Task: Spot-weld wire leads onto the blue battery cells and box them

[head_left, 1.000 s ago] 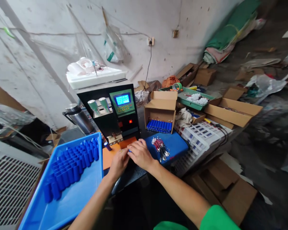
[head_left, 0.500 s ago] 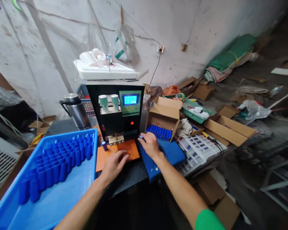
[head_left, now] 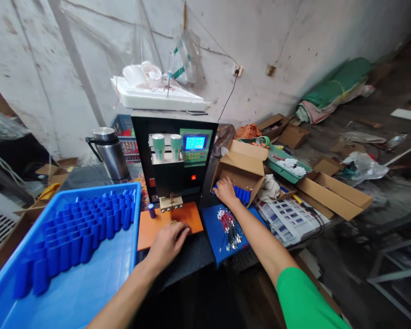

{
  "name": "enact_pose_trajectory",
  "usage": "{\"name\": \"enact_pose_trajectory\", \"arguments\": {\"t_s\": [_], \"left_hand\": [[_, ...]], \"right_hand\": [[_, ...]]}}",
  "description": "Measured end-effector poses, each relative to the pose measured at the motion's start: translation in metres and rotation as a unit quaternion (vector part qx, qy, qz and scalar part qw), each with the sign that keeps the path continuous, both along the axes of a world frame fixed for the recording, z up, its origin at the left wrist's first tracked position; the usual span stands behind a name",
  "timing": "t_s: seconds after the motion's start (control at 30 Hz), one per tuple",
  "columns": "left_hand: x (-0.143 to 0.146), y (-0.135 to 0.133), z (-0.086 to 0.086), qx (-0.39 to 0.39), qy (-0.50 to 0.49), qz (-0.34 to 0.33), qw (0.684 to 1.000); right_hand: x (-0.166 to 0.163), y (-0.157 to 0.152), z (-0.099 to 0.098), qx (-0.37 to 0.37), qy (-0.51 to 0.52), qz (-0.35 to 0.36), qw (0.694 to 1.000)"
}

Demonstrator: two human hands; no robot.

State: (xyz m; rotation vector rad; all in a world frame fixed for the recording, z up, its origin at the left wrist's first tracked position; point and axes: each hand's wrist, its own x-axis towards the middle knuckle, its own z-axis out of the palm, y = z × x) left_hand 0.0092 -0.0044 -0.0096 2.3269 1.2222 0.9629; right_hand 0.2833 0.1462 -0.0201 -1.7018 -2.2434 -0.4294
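Note:
My left hand (head_left: pixel 168 241) rests on the near edge of an orange pad (head_left: pixel 164 222) below the black spot-welding machine (head_left: pixel 176 157); its fingers are curled down, and whether they hold anything is hidden. My right hand (head_left: pixel 225 190) reaches into an open cardboard box (head_left: pixel 242 166), its fingers on a row of blue cylindrical cells (head_left: pixel 241 193). One blue cell (head_left: pixel 151 210) stands upright on the orange pad by the weld head. A bundle of red wires with metal tabs (head_left: pixel 229 225) lies on a blue mat (head_left: pixel 212 228) beside my right forearm.
A blue tray (head_left: pixel 99 269) with several upright blue cells fills the left foreground. A steel kettle (head_left: pixel 108 153) stands behind it. A white foam tray (head_left: pixel 154 97) sits atop the machine. Cardboard boxes (head_left: pixel 332 192), a green tray (head_left: pixel 283 163) and white plastic holders (head_left: pixel 287 217) crowd the right.
My right hand has moved from the front of the orange pad, across the blue mat, into the cardboard box of cells. My left hand has stayed on the pad. The view shifted.

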Motion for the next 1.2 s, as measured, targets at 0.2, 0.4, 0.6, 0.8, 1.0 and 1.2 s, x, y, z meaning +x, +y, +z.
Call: {"name": "enact_pose_trajectory", "arguments": {"t_s": [0.2, 0.4, 0.6, 0.8, 1.0, 1.2], "left_hand": [[0.001, 0.002, 0.0, -0.004, -0.011, -0.005, 1.0], [0.002, 0.0, 0.005, -0.021, -0.026, 0.003, 0.999], [0.002, -0.007, 0.017, -0.016, -0.083, 0.022, 0.996], [0.001, -0.002, 0.014, -0.031, -0.044, 0.016, 0.998], [-0.002, 0.001, 0.008, -0.04, -0.029, 0.024, 0.998], [-0.004, 0.003, 0.005, -0.058, -0.048, 0.012, 0.997]], "right_hand": [[0.006, 0.008, -0.004, -0.013, 0.021, 0.013, 1.0], [0.001, -0.015, 0.003, 0.027, 0.061, 0.032, 0.997], [0.017, -0.055, 0.002, -0.092, 0.219, -0.087, 0.968], [0.043, -0.068, -0.006, -0.204, 0.24, -0.163, 0.935], [0.035, -0.068, -0.016, -0.205, 0.274, -0.172, 0.924], [0.034, -0.068, -0.019, -0.183, 0.339, -0.176, 0.906]]}}
